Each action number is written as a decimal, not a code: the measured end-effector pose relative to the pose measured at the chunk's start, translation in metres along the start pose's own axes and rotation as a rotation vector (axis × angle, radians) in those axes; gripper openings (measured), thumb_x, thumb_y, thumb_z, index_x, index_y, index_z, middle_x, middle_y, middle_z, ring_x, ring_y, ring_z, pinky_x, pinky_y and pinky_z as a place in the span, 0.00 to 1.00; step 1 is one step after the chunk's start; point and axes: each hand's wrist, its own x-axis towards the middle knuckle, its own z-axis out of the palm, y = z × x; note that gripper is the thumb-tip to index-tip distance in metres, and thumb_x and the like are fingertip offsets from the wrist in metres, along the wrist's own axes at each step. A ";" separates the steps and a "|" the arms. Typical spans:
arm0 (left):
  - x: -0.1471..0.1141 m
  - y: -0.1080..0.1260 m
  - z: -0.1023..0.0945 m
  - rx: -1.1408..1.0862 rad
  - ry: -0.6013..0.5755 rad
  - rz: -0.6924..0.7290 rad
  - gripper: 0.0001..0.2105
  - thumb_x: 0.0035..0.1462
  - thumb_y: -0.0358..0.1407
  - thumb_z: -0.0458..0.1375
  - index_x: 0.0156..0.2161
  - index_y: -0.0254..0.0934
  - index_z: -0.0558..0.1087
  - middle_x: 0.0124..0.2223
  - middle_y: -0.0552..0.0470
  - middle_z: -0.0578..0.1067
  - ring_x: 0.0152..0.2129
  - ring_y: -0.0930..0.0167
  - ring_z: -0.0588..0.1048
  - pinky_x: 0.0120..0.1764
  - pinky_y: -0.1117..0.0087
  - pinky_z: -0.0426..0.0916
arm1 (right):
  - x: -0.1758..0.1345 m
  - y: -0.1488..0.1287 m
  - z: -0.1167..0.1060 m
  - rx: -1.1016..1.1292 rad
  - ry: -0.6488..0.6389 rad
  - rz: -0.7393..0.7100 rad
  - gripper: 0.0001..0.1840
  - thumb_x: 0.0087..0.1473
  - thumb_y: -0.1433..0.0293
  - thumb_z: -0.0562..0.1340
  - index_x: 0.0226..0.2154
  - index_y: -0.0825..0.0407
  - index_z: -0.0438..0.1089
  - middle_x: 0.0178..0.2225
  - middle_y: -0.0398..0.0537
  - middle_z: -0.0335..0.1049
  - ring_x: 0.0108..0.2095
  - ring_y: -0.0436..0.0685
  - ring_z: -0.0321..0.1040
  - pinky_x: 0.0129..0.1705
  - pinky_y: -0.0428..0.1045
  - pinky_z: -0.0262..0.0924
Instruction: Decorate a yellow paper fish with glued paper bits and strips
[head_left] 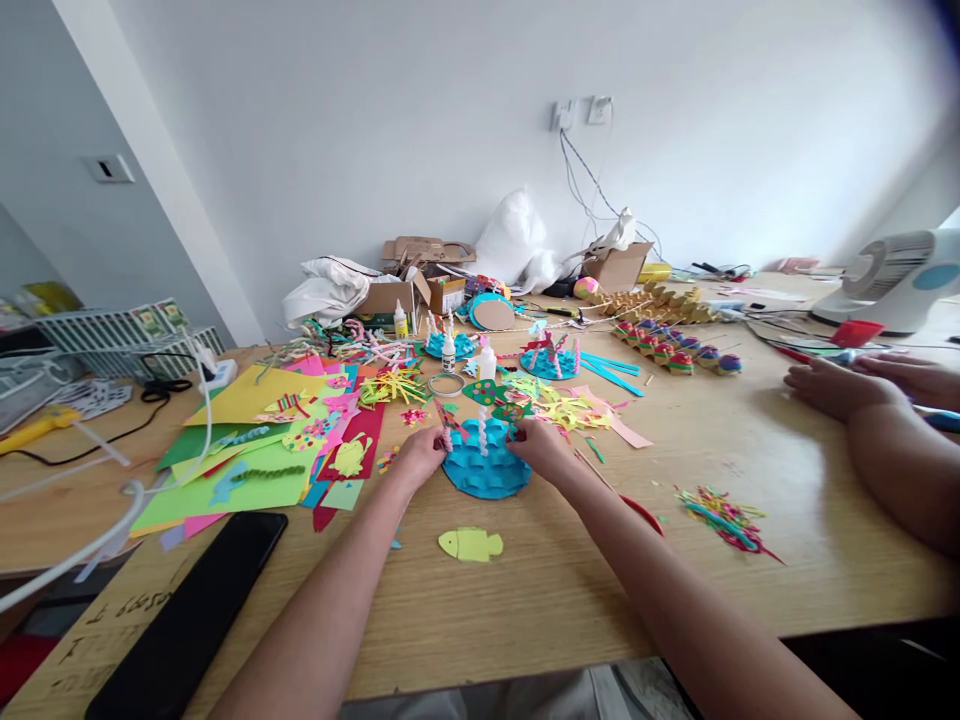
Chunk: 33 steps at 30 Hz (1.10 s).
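Observation:
In the middle of the table sits a round blue egg-carton piece (486,475) with a bumpy top. From it rise curled pipe cleaners, among them a pale pink one (482,430), and a dotted green paper fish (484,392) sits up above. At the left rim my left hand (424,455) is closed, its fingertips pinched at a pink pipe cleaner (447,436). My right hand (541,450) is also closed at the right rim, beside another green cut-out (512,411); its fingertips hide what they grip. Nearer to me lies a flat yellow-green paper fish (471,544).
Coloured paper sheets (255,440) and a black phone-like slab (191,610) lie left. Glue bottles (448,352), a tape ring (445,384) and paper strips (559,405) are behind. At right are pipe-cleaner scraps (726,520) and another person's hands (840,388).

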 end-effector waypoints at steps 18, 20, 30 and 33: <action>-0.004 0.007 -0.004 0.030 -0.003 -0.038 0.08 0.44 0.25 0.53 0.28 0.36 0.73 0.28 0.54 0.74 0.27 0.72 0.71 0.31 0.75 0.61 | -0.011 0.003 -0.006 -0.032 -0.051 0.009 0.13 0.54 0.66 0.57 0.41 0.56 0.66 0.41 0.47 0.67 0.37 0.54 0.66 0.36 0.52 0.64; -0.004 0.007 -0.004 0.026 -0.003 -0.035 0.07 0.44 0.25 0.53 0.28 0.36 0.72 0.27 0.54 0.74 0.27 0.72 0.71 0.31 0.75 0.61 | -0.012 0.004 -0.005 -0.053 -0.042 0.003 0.13 0.54 0.66 0.57 0.40 0.56 0.66 0.40 0.47 0.67 0.37 0.54 0.66 0.36 0.52 0.64; -0.005 0.006 -0.003 0.000 0.022 -0.007 0.07 0.45 0.25 0.53 0.29 0.36 0.71 0.28 0.56 0.73 0.27 0.73 0.70 0.30 0.76 0.61 | -0.010 0.007 0.000 -0.127 0.012 -0.015 0.13 0.55 0.66 0.56 0.40 0.55 0.66 0.40 0.47 0.67 0.37 0.54 0.66 0.37 0.52 0.63; -0.005 0.006 -0.003 0.000 0.015 -0.005 0.07 0.45 0.25 0.52 0.27 0.36 0.71 0.28 0.55 0.73 0.27 0.73 0.70 0.31 0.76 0.62 | -0.009 0.008 0.002 -0.144 0.018 -0.017 0.13 0.55 0.66 0.56 0.41 0.55 0.65 0.41 0.48 0.67 0.37 0.54 0.66 0.37 0.52 0.63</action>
